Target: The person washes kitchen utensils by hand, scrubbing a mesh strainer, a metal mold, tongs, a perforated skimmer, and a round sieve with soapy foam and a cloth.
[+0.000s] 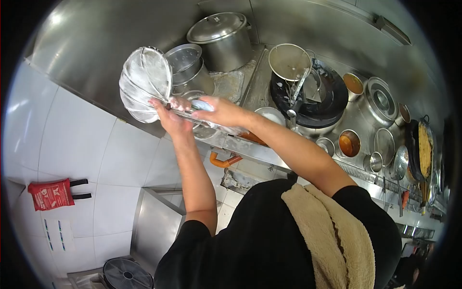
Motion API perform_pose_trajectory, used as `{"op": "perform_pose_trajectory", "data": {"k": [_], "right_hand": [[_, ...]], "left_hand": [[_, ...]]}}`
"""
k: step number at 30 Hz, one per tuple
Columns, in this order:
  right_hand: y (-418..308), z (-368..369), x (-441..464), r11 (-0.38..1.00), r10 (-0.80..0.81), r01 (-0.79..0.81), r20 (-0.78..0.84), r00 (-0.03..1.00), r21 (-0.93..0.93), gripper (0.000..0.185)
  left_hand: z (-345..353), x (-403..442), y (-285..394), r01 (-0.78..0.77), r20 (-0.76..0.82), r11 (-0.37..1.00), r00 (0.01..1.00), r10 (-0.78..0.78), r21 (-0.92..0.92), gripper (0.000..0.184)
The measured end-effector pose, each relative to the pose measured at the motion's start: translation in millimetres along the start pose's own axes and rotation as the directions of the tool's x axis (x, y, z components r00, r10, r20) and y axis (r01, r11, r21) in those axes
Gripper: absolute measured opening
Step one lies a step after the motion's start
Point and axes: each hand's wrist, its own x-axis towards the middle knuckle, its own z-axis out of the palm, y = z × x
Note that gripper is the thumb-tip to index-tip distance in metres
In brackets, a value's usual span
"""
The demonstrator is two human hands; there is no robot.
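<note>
No readable wording

White print (49, 196) marks the front of a red pouch (38, 189) on the tiled wall (72, 130), between eight and nine o'clock; its letters are too small and blurred to read.

On the worktop (257, 91) we've got the lidded pot (224, 45) behind and right of the smaller pot (196, 82), strainer (144, 79) just left of the latter, sieve (288, 60) over the stove ring (333, 106) to their right, sauce cup (350, 143) further right, pouch (50, 194) on the left wall (72, 139).
</note>
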Motion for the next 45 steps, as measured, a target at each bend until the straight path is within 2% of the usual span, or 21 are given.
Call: {"op": "perform_pose_trajectory", "data": {"k": [2, 5, 7, 8, 9, 12, 16, 20, 22, 23, 24, 25, 27, 29, 31, 34, 37, 38, 41, 43, 45], "right_hand": [[3.5, -5.7, -7.1, 0.995, 0.026, -0.04, 0.154, 0.988, 0.09, 0.057], [58.4, -15.8, -42.2, 0.995, 0.05, -0.029, 0.234, 0.971, -0.094, 0.06], [120.6, -12.7, -72.8, 0.967, -0.059, 0.063, 0.022, 0.998, -0.246, 0.068], [119.7, -18.5, -77.8, 0.969, 0.088, -0.07, 0.069, 0.994, -0.235, 0.069], [118.9, -25.1, -80.5, 0.952, 0.23, -0.2, 0.114, 0.966, -0.231, 0.07], [174.0, -27.7, -93.2, 0.826, 0.34, -0.312, -0.027, 0.94, -0.47, 0.067], [189.5, -32.9, -129.3, 0.836, 0.343, -0.381, -0.166, 0.924, -0.394, 0.061], [199.2, -49.5, -154.5, 0.81, 0.387, -0.435, -0.198, 0.901, -0.395, 0.062], [205.6, -48.7, -166.4, 0.814, 0.383, -0.435, -0.207, 0.9, -0.386, 0.062], [205.3, -48.1, -169.7, 0.822, 0.376, -0.43, -0.211, 0.902, -0.373, 0.06], [206.1, -47.4, -174.8, 0.832, 0.367, -0.421, -0.209, 0.906, -0.361, 0.059], [205.8, -46.9, -177.0, 0.84, 0.36, -0.413, -0.209, 0.909, -0.352, 0.057], [203.6, -44.6, -183.3, 0.831, 0.371, -0.427, -0.217, 0.903, -0.356, 0.055], [199.5, -44.5, -187.1, 0.826, 0.416, -0.46, -0.199, 0.887, -0.324, 0.055], [192.5, -49.8, -189.6, 0.823, 0.482, -0.504, -0.149, 0.863, -0.262, 0.055], [201.1, -53.3, -196.8, 0.817, 0.46, -0.498, -0.192, 0.867, -0.29, 0.057], [209.1, -56.0, -202.9, 0.829, 0.445, -0.494, -0.226, 0.867, -0.262, 0.057], [212.0, -57.2, -204.1, 0.833, 0.439, -0.493, -0.241, 0.865, -0.252, 0.057], [201.4, -60.9, -202.4, 0.835, 0.455, -0.495, -0.206, 0.867, -0.24, 0.059], [204.8, -59.0, -201.2, 0.835, 0.427, -0.477, -0.221, 0.877, -0.276, 0.059], [202.2, -58.4, -206.0, 0.82, 0.451, -0.504, -0.235, 0.861, -0.271, 0.059]], "left_hand": [[-13.1, 11.4, 5.5, 0.022, 0.025, 1.0, 0.999, -0.022, 0.007, 0.066], [-15.8, 28.0, 49.6, -0.155, 0.068, 0.987, 0.986, 0.152, 0.035, 0.06], [-26.1, 41.0, 83.4, -0.249, 0.106, 0.963, 0.965, 0.238, 0.104, 0.055], [-27.5, 45.3, 93.8, -0.278, 0.14, 0.956, 0.954, 0.264, 0.089, 0.049], [-16.9, 45.3, 97.9, -0.342, 0.075, 0.93, 0.939, 0.334, 0.138, 0.046], [7.7, 50.8, 107.6, -0.509, -0.042, 0.818, 0.842, 0.538, 0.267, 0.037], [-1.1, 73.6, 119.2, -0.588, -0.074, 0.703, 0.744, 0.664, 0.4, 0.029], [-26.0, 100.7, 98.4, -0.45, -0.063, 0.665, 0.8, 0.597, 0.596, 0.025], [-37.0, 110.1, 75.6, -0.245, -0.174, 0.726, 0.876, 0.449, 0.643, 0.027], [-59.9, 122.1, 60.9, -0.254, -0.138, 0.703, 0.883, 0.449, 0.664, 0.032], [-52.1, 114.1, 49.7, -0.136, -0.172, 0.599, 0.887, 0.428, 0.789, 0.033], [-63.4, 119.6, 34.7, -0.206, -0.119, 0.658, 0.902, 0.414, 0.724, 0.033], [-78.6, 130.8, 5.8, -0.178, -0.23, 0.764, 0.889, 0.395, 0.62, 0.033], [-108.7, 143.9, -18.6, -0.167, -0.209, 0.793, 0.914, 0.348, 0.586, 0.034], [-124.9, 147.8, -39.0, -0.058, -0.249, 0.863, 0.946, 0.208, 0.501, 0.043], [-139.7, 154.1, -46.3, 0.065, -0.229, 0.906, 0.973, 0.037, 0.418, 0.044], [-166.0, 178.9, -37.1, 0.242, -0.148, 0.898, 0.968, -0.201, 0.367, 0.051], [-177.1, 189.0, -39.1, 0.266, -0.179, 0.882, 0.961, -0.211, 0.389, 0.053], [-192.9, 209.0, -46.0, 0.332, -0.456, 0.809, 0.886, -0.09, 0.485, 0.045], [-245.4, 248.2, -56.8, 0.459, -0.531, 0.692, 0.838, -0.128, 0.557, 0.032], [-230.4, 236.0, -50.1, 0.463, -0.483, 0.676, 0.857, -0.177, 0.573, 0.024]]}}
